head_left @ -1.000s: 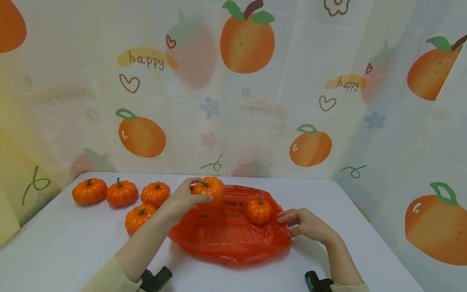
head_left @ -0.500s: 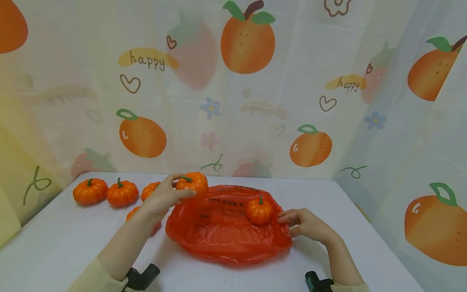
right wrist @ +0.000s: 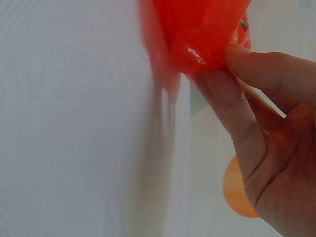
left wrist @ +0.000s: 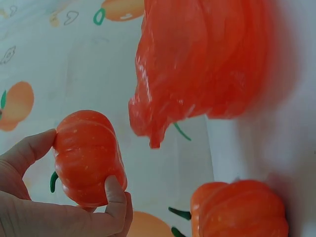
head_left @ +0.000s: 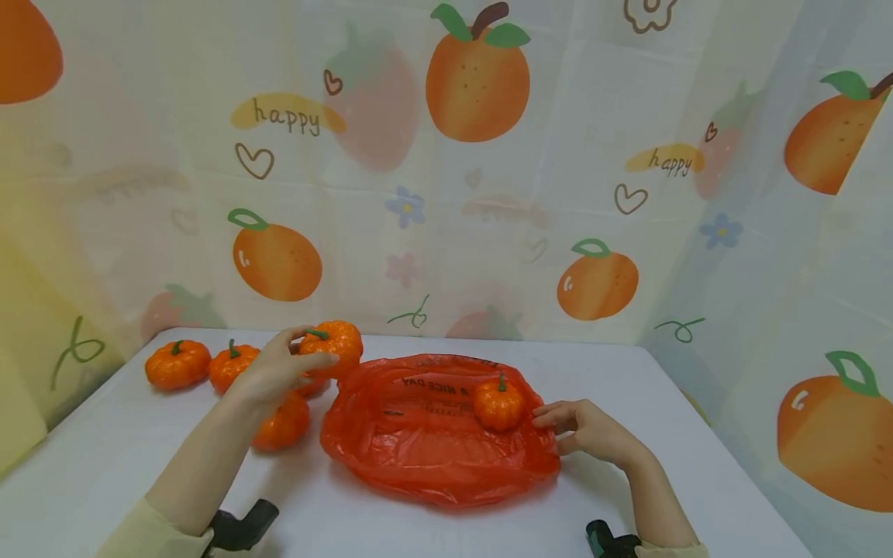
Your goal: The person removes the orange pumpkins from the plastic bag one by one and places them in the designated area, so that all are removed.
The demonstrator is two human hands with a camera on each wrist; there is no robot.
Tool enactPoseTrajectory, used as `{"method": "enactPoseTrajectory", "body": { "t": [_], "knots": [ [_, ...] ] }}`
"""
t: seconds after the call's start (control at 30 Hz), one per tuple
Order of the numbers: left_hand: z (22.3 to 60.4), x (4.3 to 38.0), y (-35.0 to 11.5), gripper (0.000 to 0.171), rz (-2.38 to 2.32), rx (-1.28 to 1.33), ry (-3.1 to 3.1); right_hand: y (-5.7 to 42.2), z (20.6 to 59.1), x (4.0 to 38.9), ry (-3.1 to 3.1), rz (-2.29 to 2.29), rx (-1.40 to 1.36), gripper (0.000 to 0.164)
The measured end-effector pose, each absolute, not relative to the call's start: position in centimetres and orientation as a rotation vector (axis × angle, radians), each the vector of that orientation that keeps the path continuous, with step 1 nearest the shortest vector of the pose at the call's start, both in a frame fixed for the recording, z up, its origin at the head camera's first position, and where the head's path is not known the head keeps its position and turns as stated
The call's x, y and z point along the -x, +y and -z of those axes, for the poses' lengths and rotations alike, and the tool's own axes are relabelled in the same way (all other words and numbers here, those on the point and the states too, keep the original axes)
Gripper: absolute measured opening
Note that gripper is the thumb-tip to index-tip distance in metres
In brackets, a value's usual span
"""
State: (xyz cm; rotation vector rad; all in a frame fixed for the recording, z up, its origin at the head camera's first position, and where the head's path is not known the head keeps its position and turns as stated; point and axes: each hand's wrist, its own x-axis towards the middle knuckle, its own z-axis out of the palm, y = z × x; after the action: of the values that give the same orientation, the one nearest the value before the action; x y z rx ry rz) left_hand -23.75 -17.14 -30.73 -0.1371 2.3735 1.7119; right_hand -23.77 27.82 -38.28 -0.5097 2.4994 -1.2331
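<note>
A small orange toy pumpkin with a green stem is held up by my left hand, above the table and just left of the bag's rim. In the left wrist view, thumb and fingers grip this pumpkin from both sides. The red plastic bag lies spread with its mouth facing up. Inside it, toward the right, sits another pumpkin. My right hand pinches the bag's right edge; in the right wrist view the thumb and fingers meet on the red plastic.
On the white table, several more pumpkins stand at the left, one at the far left, another nearer the front. My left forearm partly covers some of them. A fruit-printed curtain hangs behind the table.
My left hand has moved left with its pumpkin, from over the bag's left part to outside its left rim. The right hand and the pumpkin in the bag stay put.
</note>
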Motion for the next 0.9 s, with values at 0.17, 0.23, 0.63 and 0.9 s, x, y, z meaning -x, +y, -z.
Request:
{"method": "enactPoseTrajectory", "body": {
  "t": [0.17,0.23,0.63,0.9],
  "knots": [
    [30.7,23.8,-18.7,0.094,-1.753,0.109,2.361,27.9,38.3,23.7,2.496,1.238,0.514,0.041],
    [30.8,23.8,-19.2,0.095,-1.769,0.099,2.359,27.9,38.3,23.7,2.494,1.242,0.512,0.041],
    [31.9,24.3,-23.6,0.095,-1.743,0.095,2.398,28.0,38.5,23.8,2.477,1.258,0.505,0.04],
    [32.7,24.3,-26.2,0.102,-1.719,0.091,2.398,27.9,38.4,23.7,2.472,1.264,0.49,0.04]
  ]
}}
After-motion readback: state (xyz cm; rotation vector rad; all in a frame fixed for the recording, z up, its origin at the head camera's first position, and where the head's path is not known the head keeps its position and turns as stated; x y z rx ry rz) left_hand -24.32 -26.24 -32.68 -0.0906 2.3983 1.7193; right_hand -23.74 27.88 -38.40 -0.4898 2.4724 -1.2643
